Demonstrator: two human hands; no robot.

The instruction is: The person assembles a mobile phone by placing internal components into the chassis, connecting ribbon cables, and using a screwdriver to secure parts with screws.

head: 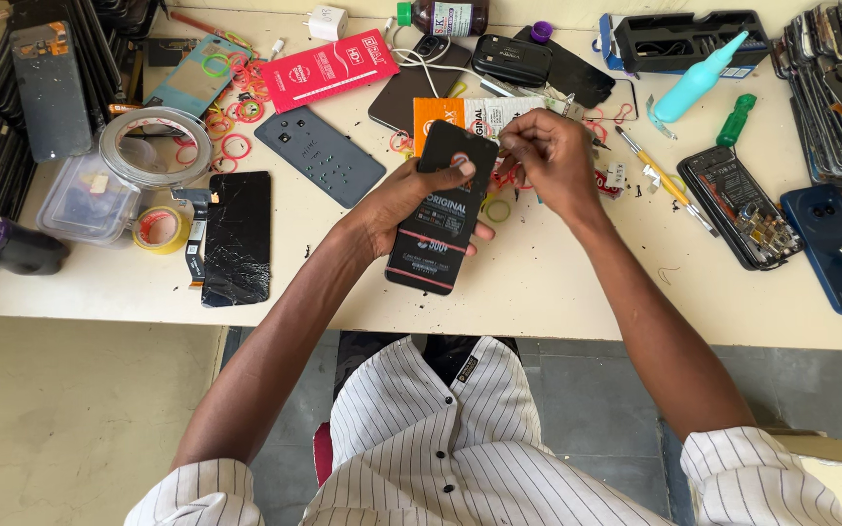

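Note:
My left hand (411, 200) holds a black phone screen panel (440, 209) with a printed protective film, tilted above the white table (538, 282). Its thumb lies across the panel's upper part. My right hand (548, 156) pinches at the panel's top right corner, fingers closed on the film's edge or a small tab; which one I cannot tell.
A cracked black screen (236, 237) lies at the left, near a grey phone back cover (319, 156), tape rolls (160, 229) and scattered rubber bands. At the right lie an opened phone (738, 206), a blue phone (835, 244), a teal bottle (699, 78) and a green screwdriver (735, 120).

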